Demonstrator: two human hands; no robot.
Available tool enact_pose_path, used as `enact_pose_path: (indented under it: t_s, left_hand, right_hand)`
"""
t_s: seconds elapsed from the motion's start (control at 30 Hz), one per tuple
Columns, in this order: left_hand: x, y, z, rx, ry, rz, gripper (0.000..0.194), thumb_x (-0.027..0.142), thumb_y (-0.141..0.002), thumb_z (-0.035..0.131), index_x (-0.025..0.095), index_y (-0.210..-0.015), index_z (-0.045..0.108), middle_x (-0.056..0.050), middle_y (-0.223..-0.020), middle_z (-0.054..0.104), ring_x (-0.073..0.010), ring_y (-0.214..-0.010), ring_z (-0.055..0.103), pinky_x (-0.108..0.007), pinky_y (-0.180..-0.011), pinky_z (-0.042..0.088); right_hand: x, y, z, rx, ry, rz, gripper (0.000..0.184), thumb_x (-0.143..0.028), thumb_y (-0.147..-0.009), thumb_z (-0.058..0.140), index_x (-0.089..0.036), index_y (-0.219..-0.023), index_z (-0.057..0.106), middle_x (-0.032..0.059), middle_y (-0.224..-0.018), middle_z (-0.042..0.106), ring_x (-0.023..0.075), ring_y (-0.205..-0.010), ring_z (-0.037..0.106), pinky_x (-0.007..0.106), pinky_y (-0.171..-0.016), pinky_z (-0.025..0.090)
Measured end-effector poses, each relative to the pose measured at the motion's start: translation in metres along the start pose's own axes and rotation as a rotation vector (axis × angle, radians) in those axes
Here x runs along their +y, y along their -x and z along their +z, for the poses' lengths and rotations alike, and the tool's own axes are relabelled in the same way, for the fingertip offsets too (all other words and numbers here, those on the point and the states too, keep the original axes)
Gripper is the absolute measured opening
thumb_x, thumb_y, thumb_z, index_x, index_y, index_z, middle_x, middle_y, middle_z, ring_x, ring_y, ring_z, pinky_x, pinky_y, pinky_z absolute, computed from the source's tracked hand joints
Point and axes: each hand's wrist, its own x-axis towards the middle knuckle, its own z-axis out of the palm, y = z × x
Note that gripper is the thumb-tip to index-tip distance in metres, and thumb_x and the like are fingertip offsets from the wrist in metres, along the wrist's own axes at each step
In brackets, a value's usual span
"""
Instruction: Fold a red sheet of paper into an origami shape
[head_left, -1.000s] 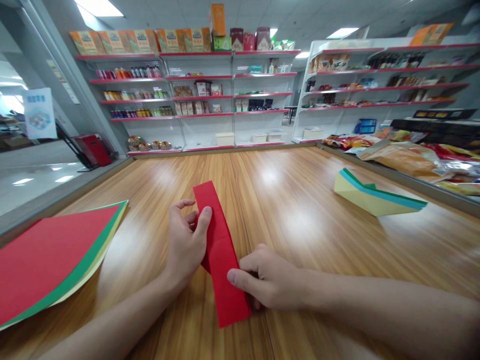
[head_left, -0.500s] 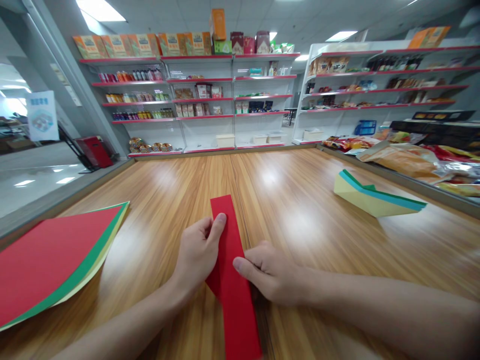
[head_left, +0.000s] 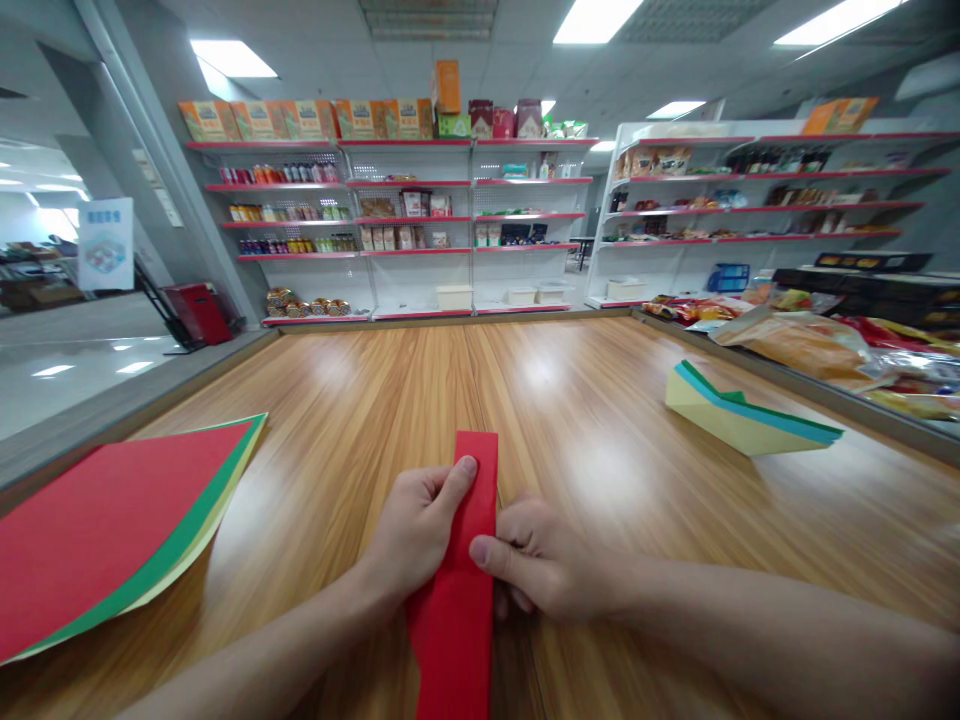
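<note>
A folded strip of red paper runs lengthwise away from me, its near end cut off by the bottom of the view. My left hand grips its far part, thumb on top near the far end and fingers curled behind. Lower down, my right hand pinches the right edge between thumb and bent fingers. A wider red flap shows below my left hand, on the strip's left side. The undersides of the paper and most of my fingertips are hidden.
Red, green and pale yellow paper sheets lie stacked at the left. Folded paper boats, yellow, blue and green, sit nested at the right on the wooden table. Snack packets lie beyond the right edge; stocked shelves stand behind.
The red paper has swung more upright and come nearer to me. Both hands stay on it; my left hand has moved right and nearer. The view has tilted up slightly.
</note>
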Motion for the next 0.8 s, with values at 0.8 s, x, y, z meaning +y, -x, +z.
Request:
enact_pose_path:
  t_s: [0.8]
  left_hand:
    - [-0.008,-0.009,0.009,-0.087,-0.193,0.248,0.053,0.048,-0.089,0.041,0.016,-0.055,0.065,-0.004,-0.05,0.059,-0.0167,-0.048,0.053,-0.023,-0.051,0.041]
  right_hand:
    - [0.026,-0.015,-0.021,0.542,-0.547,0.194,0.06,-0.067,-0.079,0.046,-0.017,-0.045,0.041,-0.0044,-0.03,0.038,0.0056,-0.028,0.031,0.02,-0.032,0.019]
